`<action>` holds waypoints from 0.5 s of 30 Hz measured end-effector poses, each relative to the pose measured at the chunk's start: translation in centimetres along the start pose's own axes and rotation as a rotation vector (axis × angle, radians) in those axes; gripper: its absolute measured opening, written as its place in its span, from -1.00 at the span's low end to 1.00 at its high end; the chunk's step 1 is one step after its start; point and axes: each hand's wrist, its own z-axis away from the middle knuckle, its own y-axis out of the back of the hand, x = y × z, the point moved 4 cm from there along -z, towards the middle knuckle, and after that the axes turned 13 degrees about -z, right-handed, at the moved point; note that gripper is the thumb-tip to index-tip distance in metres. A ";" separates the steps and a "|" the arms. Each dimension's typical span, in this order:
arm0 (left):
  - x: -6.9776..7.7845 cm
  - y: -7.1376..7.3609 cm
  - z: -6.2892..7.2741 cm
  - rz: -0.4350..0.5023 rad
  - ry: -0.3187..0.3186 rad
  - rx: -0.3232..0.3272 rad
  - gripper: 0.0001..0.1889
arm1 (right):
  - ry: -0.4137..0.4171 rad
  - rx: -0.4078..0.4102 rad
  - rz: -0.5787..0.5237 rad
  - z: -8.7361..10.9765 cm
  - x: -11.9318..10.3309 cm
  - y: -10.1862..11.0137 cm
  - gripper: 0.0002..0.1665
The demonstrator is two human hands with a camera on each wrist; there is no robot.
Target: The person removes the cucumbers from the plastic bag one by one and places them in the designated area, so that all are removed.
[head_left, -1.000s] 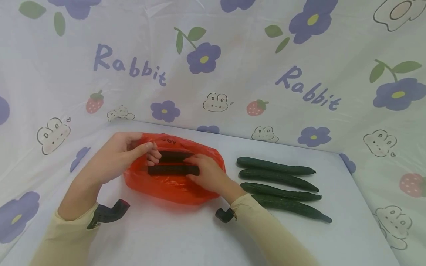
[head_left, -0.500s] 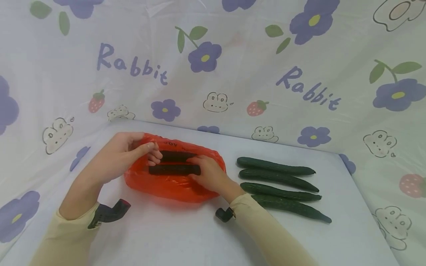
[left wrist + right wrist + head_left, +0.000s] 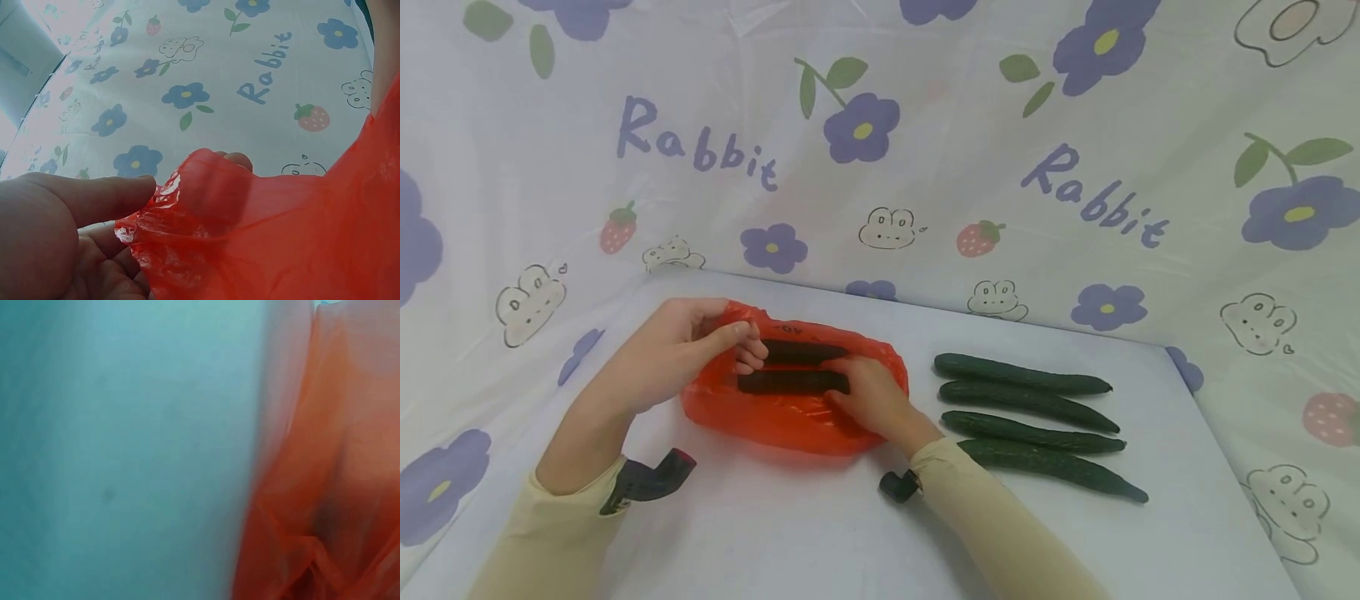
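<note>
A red plastic bag lies on the table with its mouth spread toward me. My left hand pinches the bag's left rim between thumb and fingers; the left wrist view shows the film drawn taut from that hand. Two dark cucumbers lie side by side within the bag, a far one and a near one. My right hand reaches into the bag from the right, thumb and fingers around the near cucumber's right end. In the right wrist view, only red film and a pale blur show.
Several green cucumbers lie in a row on the white table, right of the bag and close to my right forearm. A printed curtain stands behind the table. Dark wrist cameras stick out from both sleeves.
The bag's upper rim has sagged a little and its near edge has drawn in slightly. The near cucumber has shifted marginally. Both hands stay in nearly the same place.
</note>
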 end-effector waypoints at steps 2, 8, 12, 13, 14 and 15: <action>0.0 0.0 0.0 0.004 0.005 -0.001 -0.78 | 0.010 0.002 0.002 -0.1 -0.1 0.0 -0.54; 0.1 0.0 -0.2 0.010 0.014 0.001 -0.79 | 0.030 0.006 0.022 -0.4 -0.1 0.0 -0.58; 0.1 -0.1 -0.3 0.020 0.008 0.002 -0.79 | 0.034 0.011 0.022 -0.4 -0.1 0.2 -0.58; 0.1 -0.1 -0.4 0.021 0.006 0.003 -0.79 | 0.035 0.013 0.021 -0.4 -0.1 0.3 -0.57; 0.1 -0.1 -0.4 0.022 0.004 0.004 -0.79 | 0.037 0.016 0.019 -0.4 -0.1 0.3 -0.56; 0.1 -0.1 -0.5 0.023 0.002 0.005 -0.79 | 0.038 0.018 0.016 -0.4 -0.1 0.4 -0.56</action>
